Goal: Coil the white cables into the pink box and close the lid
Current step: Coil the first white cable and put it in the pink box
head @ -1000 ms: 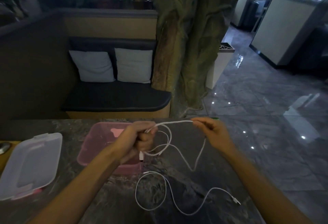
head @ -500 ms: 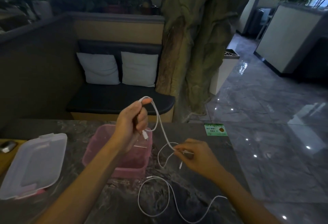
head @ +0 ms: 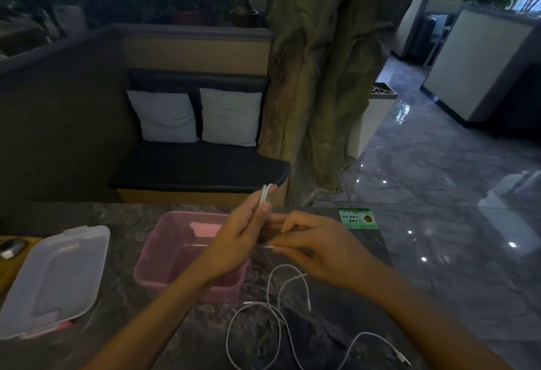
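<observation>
Lid (head: 52, 278) lies off at left on the worktop (head: 131, 328); pink box (head: 175, 255) open, empty. My left hand (head: 234, 240) pinches a folded white cable (head: 265, 194) over the box; right hand (head: 319, 248) fingers pinch its tail. I judge: keep loops small, even. Second cable (head: 275, 317) lies loose, near.

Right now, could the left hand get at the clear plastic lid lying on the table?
Probably not at once: the left hand is pinching a folded white cable, though nothing blocks the clear plastic lid.
</observation>
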